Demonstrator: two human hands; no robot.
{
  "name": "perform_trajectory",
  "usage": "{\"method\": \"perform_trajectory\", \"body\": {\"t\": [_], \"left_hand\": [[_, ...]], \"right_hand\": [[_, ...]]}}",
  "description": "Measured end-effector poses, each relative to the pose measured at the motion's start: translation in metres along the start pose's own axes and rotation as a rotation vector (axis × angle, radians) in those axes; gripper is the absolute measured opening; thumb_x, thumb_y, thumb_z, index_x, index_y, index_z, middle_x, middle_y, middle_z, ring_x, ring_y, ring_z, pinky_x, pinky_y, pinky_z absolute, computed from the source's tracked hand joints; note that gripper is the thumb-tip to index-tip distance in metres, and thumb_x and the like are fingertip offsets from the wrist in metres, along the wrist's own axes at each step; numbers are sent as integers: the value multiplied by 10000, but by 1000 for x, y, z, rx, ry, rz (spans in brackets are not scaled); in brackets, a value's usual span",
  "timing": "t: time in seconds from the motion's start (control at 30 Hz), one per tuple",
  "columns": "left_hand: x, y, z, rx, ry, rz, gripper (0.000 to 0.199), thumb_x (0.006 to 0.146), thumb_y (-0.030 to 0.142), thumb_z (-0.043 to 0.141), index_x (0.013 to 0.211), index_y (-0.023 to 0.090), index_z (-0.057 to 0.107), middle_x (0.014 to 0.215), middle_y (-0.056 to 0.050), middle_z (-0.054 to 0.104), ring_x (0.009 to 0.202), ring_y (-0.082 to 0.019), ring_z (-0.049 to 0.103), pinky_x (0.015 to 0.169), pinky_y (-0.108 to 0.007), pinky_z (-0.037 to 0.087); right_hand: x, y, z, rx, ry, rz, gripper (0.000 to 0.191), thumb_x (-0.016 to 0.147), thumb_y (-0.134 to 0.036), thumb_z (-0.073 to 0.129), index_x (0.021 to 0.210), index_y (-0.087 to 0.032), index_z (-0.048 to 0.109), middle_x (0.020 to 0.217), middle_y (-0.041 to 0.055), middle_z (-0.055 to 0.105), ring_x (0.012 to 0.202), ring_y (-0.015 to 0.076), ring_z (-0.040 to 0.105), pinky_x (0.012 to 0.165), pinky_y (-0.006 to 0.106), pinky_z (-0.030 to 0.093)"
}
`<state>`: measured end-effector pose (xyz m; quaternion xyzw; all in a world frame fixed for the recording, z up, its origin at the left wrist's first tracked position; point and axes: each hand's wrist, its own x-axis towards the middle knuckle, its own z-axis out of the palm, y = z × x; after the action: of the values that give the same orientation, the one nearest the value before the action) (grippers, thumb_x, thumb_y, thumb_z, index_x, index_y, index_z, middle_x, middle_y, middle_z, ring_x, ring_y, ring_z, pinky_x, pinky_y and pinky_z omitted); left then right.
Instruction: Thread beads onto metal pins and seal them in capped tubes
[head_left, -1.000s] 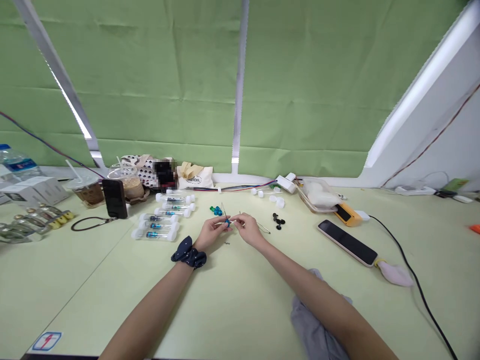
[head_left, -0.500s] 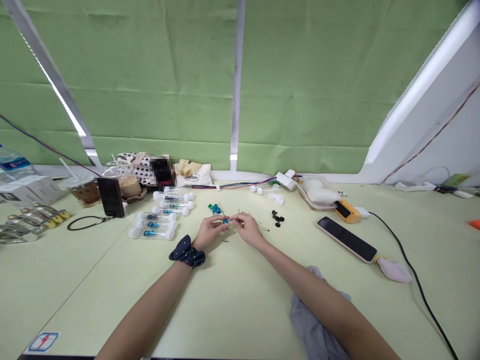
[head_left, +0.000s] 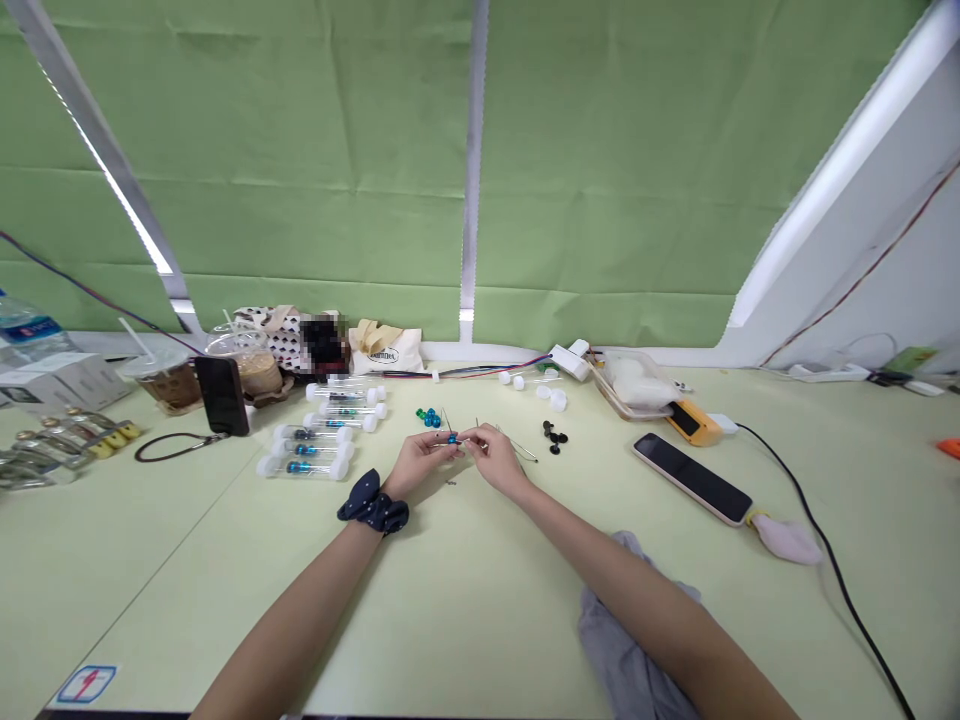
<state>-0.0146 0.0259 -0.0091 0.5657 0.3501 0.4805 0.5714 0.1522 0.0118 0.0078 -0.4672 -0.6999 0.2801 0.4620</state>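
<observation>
Close together over the middle of the table, my left hand (head_left: 420, 463) and my right hand (head_left: 492, 458) meet at a small shiny blue bead-like piece (head_left: 452, 438). The left fingertips pinch it, and a thin dark rod (head_left: 445, 418) sticks up from it. Thumb and forefinger of my right hand are pressed together right beside the piece; what lies between them is too small to make out. Behind the hands lie several blue and green pieces (head_left: 430, 418). Right of my right hand are several small black round parts (head_left: 555, 437) and a thin metal rod (head_left: 525, 450).
Capped clear tubes (head_left: 307, 467) with blue parts inside lie to the left, near an upright phone (head_left: 222, 396) and drink cups (head_left: 166, 380). On the right are another phone (head_left: 691, 478), a black cable (head_left: 832, 570), a plastic tray (head_left: 615, 398) and a grey cloth (head_left: 626, 640).
The blue piece and its rod have tilted and shifted very slightly between the fingers. Both hands stay in nearly the same place.
</observation>
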Motion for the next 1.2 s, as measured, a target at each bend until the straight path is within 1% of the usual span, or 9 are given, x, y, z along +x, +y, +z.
{"method": "perform_trajectory", "body": {"t": [0.07, 0.13, 0.23, 0.4, 0.57, 0.77, 0.9, 1.07, 1.2], "left_hand": [[0, 0, 1, -25, -5, -7, 414, 648, 343, 738, 966, 96, 638, 975, -143, 675, 833, -256, 661, 822, -435, 488], [0, 0, 1, -42, 4, -2, 407, 631, 339, 750, 939, 102, 632, 946, -130, 681, 804, -256, 669, 807, -437, 494], [-1, 1, 0, -35, 21, 11, 372, 608, 315, 767, 884, 113, 622, 890, -99, 683, 758, -236, 673, 764, -407, 511], [-2, 3, -1, 12, 25, 28, 317, 615, 281, 763, 836, 123, 601, 826, -61, 669, 708, -196, 666, 695, -340, 516], [-1, 1, -1, 35, 25, 44, 342, 606, 305, 766, 831, 130, 577, 737, -46, 668, 705, -204, 665, 686, -345, 514], [-1, -2, -2, 24, 29, 57, 348, 592, 294, 777, 821, 144, 563, 712, -34, 676, 683, -192, 667, 683, -334, 513], [-1, -3, -2, 5, 21, 62, 344, 592, 275, 778, 821, 148, 556, 699, -17, 665, 674, -184, 667, 686, -330, 514], [-1, -1, -1, -1, 25, 61, 334, 597, 264, 774, 815, 153, 548, 698, -3, 649, 673, -183, 668, 685, -323, 516], [-2, -1, 0, 5, 22, 67, 330, 598, 261, 772, 805, 156, 538, 683, 7, 635, 655, -176, 665, 679, -317, 515]], "right_hand": [[0, 1, 0, 0, 22, -4, 236, 777, -145, 484, 874, -211, 689, 807, 39, 590, 682, 130, 514, 603, 252, 414], [0, 1, 0, 5, 27, -14, 234, 778, -149, 486, 875, -216, 688, 798, 37, 583, 674, 129, 511, 594, 249, 412], [-1, 0, 1, 1, 24, -28, 231, 779, -149, 491, 877, -221, 687, 772, 32, 566, 673, 132, 515, 586, 249, 407], [-2, 1, 3, -23, 30, -49, 229, 781, -143, 493, 871, -222, 688, 756, 27, 552, 662, 132, 512, 580, 251, 401], [-2, 5, 6, -45, 43, -68, 234, 783, -132, 492, 877, -222, 686, 762, 26, 554, 652, 126, 508, 577, 248, 397], [-1, 6, 6, -45, 33, -75, 222, 786, -131, 491, 868, -216, 679, 772, 27, 558, 649, 126, 512, 578, 250, 400], [-1, 5, 4, -50, 40, -93, 196, 781, -126, 494, 835, -209, 664, 767, 24, 562, 677, 131, 526, 605, 257, 408], [1, 4, 1, -42, 52, -128, 133, 759, -113, 520, 792, -194, 620, 753, 13, 569, 698, 134, 529, 648, 261, 415], [0, 2, 0, -80, 55, -167, 120, 770, -108, 495, 736, -191, 575, 743, 13, 549, 688, 136, 510, 645, 262, 404]]}}
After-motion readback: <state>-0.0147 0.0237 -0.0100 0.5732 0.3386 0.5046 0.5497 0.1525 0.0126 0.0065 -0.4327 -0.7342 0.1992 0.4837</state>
